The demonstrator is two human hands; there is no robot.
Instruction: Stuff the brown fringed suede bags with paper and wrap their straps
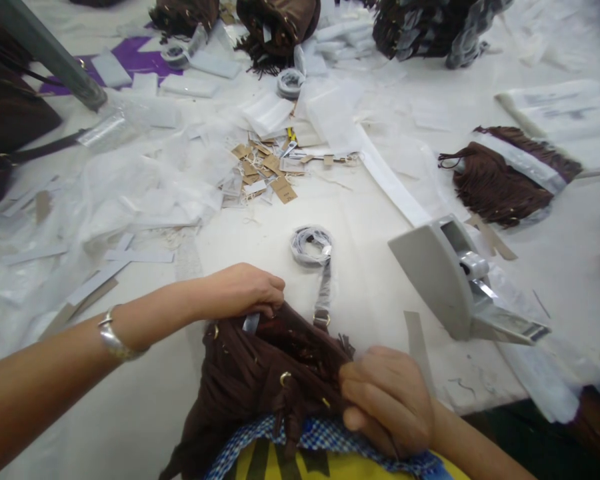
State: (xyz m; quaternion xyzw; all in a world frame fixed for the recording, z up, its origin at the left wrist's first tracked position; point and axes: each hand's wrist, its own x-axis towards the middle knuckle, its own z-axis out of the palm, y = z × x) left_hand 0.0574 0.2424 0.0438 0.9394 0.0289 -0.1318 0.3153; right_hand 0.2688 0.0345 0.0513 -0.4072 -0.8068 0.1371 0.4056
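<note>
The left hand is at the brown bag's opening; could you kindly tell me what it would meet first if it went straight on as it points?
Most likely the left hand would meet the wrapped strap, just below its coil in the picture; depth is unclear, so it might pass above.

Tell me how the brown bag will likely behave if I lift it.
The brown bag will probably flop, since it looks creased and slack. It may sag shut if released, as the left hand and right hand hold it open. The wrapped strap coil could drag behind, seeming joined to it.
</note>
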